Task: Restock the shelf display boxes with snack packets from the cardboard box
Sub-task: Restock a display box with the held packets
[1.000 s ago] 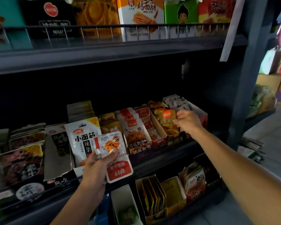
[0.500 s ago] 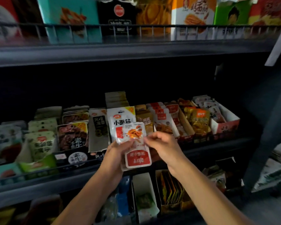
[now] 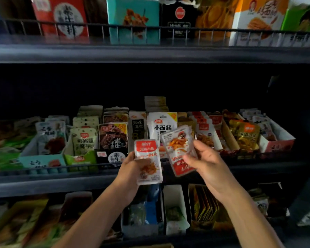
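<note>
Left hand: the left hand [image 3: 131, 169] is closest to us. Its fingers are curled round a small packet [image 3: 148, 161] with a red top. The packet stands upright.
Right hand: the right hand [image 3: 207, 159] pinches a second packet [image 3: 180, 149] of the same kind. This one is tipped to the side, red end down.
The two packets: they are side by side in front of the shelf edge [image 3: 61, 183]. I cannot tell if they touch.
Middle shelf: just behind the hands is a row of display boxes [image 3: 276, 144] full of snacks. A big white packet [image 3: 162, 127] stands right behind the tipped one.
Matching box: a bit to the right is a box of red and white packets [image 3: 204, 130] that look like the ones in the hands.
Top shelf: far up are big snack cartons [image 3: 133, 20] behind a wire rail.
Cardboard box: I cannot see it here.
Step now: I think the packets are being split, one per hand, to go into a box.
Next move: the right hand should turn its packet upright and slide it into the matching box.
</note>
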Demonstrator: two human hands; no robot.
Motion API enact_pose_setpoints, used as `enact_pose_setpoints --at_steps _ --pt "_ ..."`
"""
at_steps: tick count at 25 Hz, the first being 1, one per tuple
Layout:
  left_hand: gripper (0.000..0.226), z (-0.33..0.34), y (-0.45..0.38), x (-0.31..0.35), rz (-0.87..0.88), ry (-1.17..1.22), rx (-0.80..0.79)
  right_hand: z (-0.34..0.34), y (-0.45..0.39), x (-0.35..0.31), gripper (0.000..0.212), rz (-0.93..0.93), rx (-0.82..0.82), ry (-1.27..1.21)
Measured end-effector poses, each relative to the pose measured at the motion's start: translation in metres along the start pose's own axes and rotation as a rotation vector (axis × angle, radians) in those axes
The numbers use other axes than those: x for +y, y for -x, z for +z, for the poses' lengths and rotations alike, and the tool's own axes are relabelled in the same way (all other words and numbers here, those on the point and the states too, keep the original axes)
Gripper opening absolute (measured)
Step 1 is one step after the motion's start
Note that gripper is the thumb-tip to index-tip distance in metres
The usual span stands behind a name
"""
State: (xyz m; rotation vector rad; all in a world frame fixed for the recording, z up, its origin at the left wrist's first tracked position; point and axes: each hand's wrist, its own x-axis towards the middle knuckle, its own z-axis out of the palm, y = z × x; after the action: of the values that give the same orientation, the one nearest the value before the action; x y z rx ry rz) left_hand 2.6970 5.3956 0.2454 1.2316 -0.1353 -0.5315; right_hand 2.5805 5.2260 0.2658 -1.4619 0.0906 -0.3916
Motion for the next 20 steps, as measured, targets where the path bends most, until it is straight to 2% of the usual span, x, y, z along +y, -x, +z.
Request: enact_pose_setpoints --at_steps 2,7,11,15,18,20 --pt "0.021 -0.003 0.002 -0.004 0.026 -0.035 -0.009 -0.002 0.002 -0.001 0.042 0.014 -0.060 0.064" --pt "0.025 -0.007 0.005 -0.007 -0.014 -0.106 -0.131 -0.006 0.005 0.000 0.033 0.117 -0.146 0.240" --pt "0.040 0.004 0.024 -0.009 -0.085 -0.055 -0.234 -0.006 0.003 0.002 0.054 -0.057 -0.021 0.259" --pt "0.059 0.017 0.032 -0.010 -0.126 0.017 -0.377 -0.020 0.009 -0.004 0.076 -0.229 -0.046 0.252" --pt "0.048 0.031 0.027 -0.012 -0.067 -0.095 -0.430 -0.031 0.015 -0.009 0.085 -0.300 -0.039 0.284" --pt "0.048 0.043 0.021 -0.018 -0.011 -0.137 -0.397 -0.025 0.016 -0.004 0.088 -0.297 0.129 0.294"
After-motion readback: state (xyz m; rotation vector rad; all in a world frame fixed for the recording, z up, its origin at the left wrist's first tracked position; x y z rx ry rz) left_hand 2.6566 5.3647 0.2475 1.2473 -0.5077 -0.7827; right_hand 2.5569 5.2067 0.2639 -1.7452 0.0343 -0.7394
